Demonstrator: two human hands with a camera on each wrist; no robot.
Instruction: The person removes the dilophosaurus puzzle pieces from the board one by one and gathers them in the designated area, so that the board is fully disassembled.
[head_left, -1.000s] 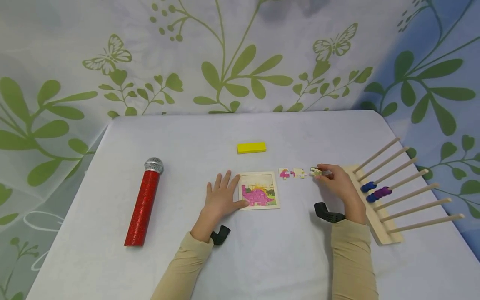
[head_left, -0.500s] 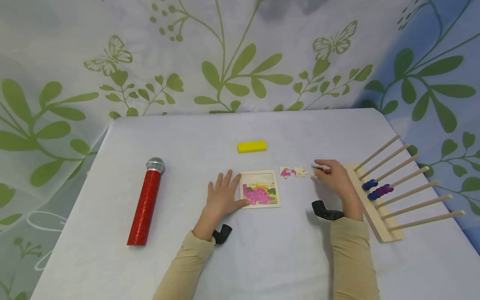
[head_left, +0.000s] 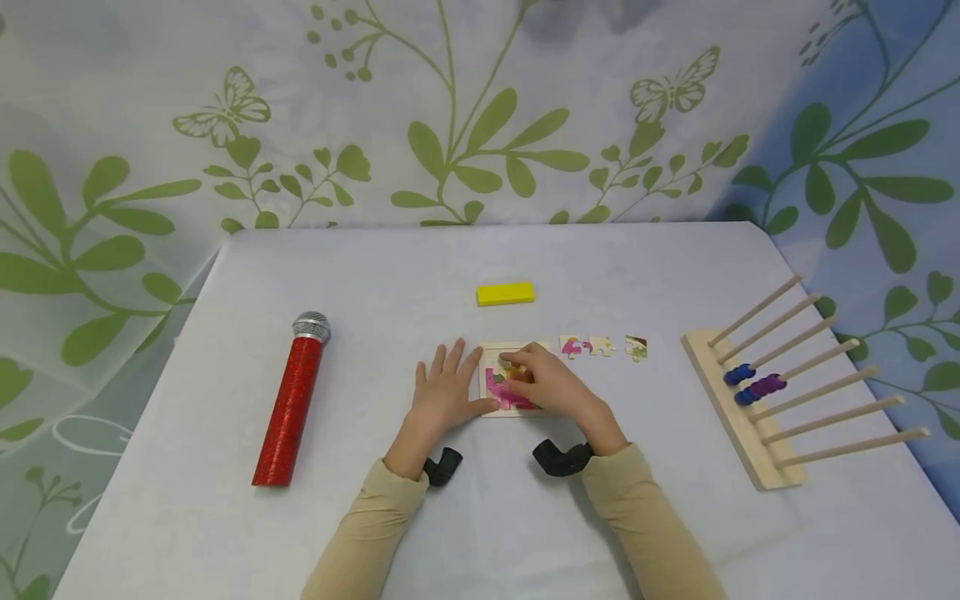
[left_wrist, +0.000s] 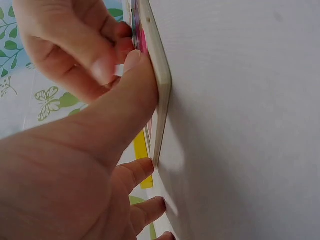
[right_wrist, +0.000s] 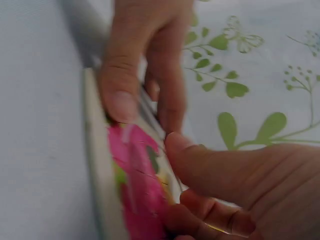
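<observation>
My left hand (head_left: 444, 402) lies with fingers spread on the table, its thumb on the near left corner of a small wooden puzzle board (head_left: 495, 345). In the left wrist view the thumb presses over the board's edge (left_wrist: 162, 75). A pink dinosaur picture (right_wrist: 137, 185) fills the lower part; the upper part shows bare wood. Above the board is my right hand (head_left: 558, 387), pinching a small puzzle piece (left_wrist: 119, 70) that the fingers mostly hide. Three loose puzzle pieces lie right of the board: a pink one (head_left: 570, 346), a pale one (head_left: 601, 345) and a green-brown one (head_left: 636, 347).
A yellow block (head_left: 506, 294) lies behind the board. At the left is a red glitter microphone (head_left: 288, 408) with a silver head. A wooden peg rack (head_left: 750, 433) with blue and purple beads stands at the right, its rods leaning outward. Patterned cloth hangs behind the table.
My right hand has lifted a piece from the right end of the row and moved left over the puzzle board. Another piece shows where it was. The left hand has stayed put.
</observation>
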